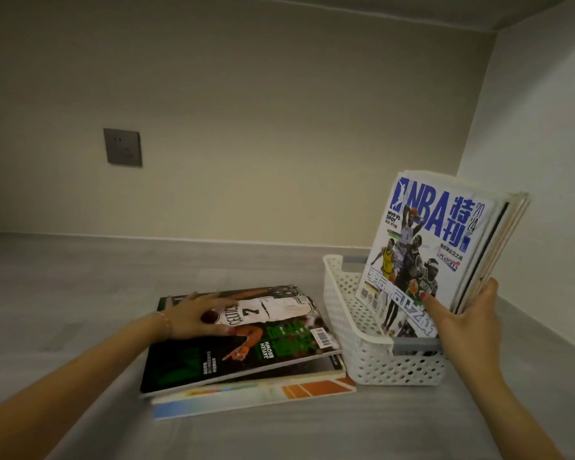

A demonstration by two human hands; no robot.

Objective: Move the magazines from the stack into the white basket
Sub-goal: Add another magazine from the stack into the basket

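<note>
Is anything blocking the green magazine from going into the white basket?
Partly: upright magazines, gripped by the right hand, fill the white basket's right side. The left hand rests on the green magazine.

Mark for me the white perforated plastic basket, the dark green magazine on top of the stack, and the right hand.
white perforated plastic basket (337, 303): head view, left wall.
dark green magazine (213, 356): head view, cover centre.
right hand (462, 313): head view, back of hand, gripping upright magazines.
</note>
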